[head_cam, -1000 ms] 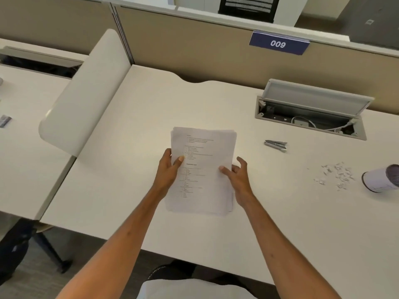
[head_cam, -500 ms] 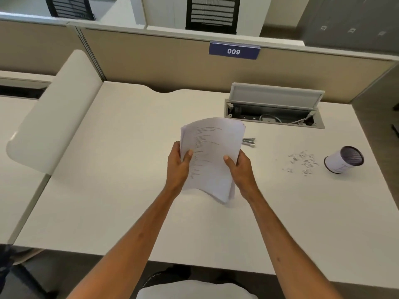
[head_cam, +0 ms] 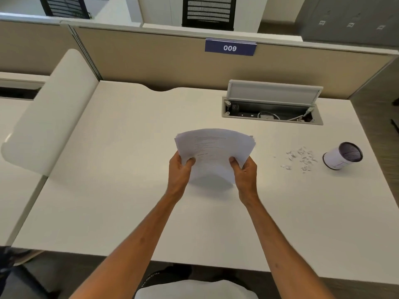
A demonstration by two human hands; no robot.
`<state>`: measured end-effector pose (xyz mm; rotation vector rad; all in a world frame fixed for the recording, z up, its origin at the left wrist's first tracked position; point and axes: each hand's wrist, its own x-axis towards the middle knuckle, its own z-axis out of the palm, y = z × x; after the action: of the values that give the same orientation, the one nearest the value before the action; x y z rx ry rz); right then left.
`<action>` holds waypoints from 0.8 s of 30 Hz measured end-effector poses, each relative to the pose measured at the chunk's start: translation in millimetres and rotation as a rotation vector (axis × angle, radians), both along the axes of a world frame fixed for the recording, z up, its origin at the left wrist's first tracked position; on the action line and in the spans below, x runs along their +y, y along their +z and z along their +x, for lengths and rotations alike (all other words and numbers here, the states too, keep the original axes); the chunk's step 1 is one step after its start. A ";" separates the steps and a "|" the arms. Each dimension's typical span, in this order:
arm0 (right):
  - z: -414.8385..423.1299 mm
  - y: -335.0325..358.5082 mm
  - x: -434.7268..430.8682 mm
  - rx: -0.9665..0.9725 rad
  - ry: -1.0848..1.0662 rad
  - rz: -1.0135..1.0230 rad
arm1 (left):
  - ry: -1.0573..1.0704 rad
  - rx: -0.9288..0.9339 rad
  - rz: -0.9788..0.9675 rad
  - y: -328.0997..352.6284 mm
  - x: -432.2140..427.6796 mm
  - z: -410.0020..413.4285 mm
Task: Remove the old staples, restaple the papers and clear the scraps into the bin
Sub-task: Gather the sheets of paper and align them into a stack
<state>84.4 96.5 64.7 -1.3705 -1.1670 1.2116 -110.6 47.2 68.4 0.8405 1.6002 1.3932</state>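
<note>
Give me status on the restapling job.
Looks done: old staples probably pulled, judging by the scraps on the desk. In hand: left hand and right hand grip the paper stack above the desk. Left: no new staple visible; scraps lie beside the tipped mesh bin, not inside.

free desk [head_cam: 108, 169] room left of papers [head_cam: 213, 145], scraps [head_cam: 300, 158] and bin [head_cam: 341, 156] right, open cable box [head_cam: 272, 113] behind

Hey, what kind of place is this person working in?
Most likely an open-plan office cubicle: a tan partition carrying a sign reading 009, a white desk with an open cable hatch set into it, and a black mesh office chair beyond the partition.
</note>
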 end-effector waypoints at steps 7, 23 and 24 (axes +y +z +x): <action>2.9 -22.9 -3.0 -0.007 0.031 -0.151 | -0.078 0.017 -0.012 -13.1 -1.6 6.3; 24.5 -26.8 2.7 -0.016 0.103 -0.206 | -0.066 0.089 0.033 -3.3 -0.9 6.5; 24.6 -25.4 3.1 -0.008 0.106 -0.208 | -0.059 0.105 0.061 1.7 1.3 6.0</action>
<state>109.1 99.5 39.3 -1.4827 -1.1571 1.4368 -104.6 48.6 70.1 1.0037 1.6049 1.3820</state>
